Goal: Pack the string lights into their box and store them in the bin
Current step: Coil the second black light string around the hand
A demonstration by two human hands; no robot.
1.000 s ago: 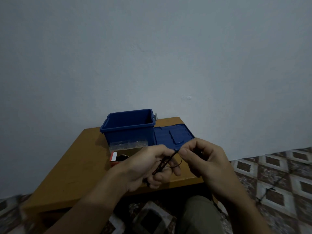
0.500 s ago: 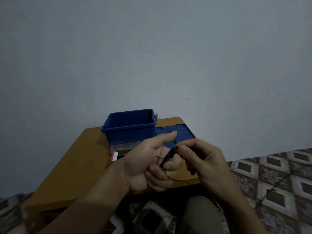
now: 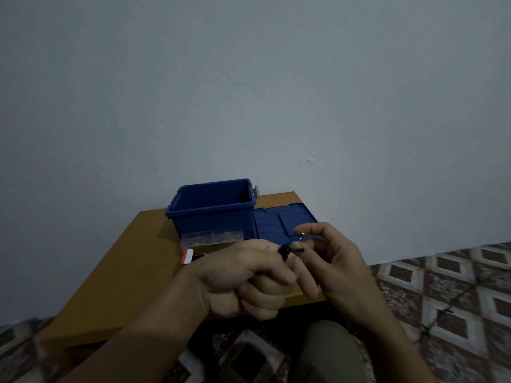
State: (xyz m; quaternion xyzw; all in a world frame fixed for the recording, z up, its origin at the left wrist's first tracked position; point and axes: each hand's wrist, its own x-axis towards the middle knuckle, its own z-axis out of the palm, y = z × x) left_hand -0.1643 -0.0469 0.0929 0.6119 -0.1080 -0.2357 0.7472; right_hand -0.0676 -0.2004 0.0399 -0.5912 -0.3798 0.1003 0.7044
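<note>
Centrally, the left hand (image 3: 243,275) curls around a small coil of thin black string lights (image 3: 284,249), light, limp, tangle-prone wire best gripped by the bundle; the right hand (image 3: 337,268) pinches what seems a tiny fragile bulb (image 3: 303,234). Beyond, a rigid open blue plastic bin (image 3: 213,222) stands on a smooth wooden table (image 3: 124,272).

Blue bin (image 3: 213,221), blue lid (image 3: 276,223), tan table (image 3: 116,272), black string lights (image 3: 284,249), diamond-patterned floor (image 3: 448,288)
</note>
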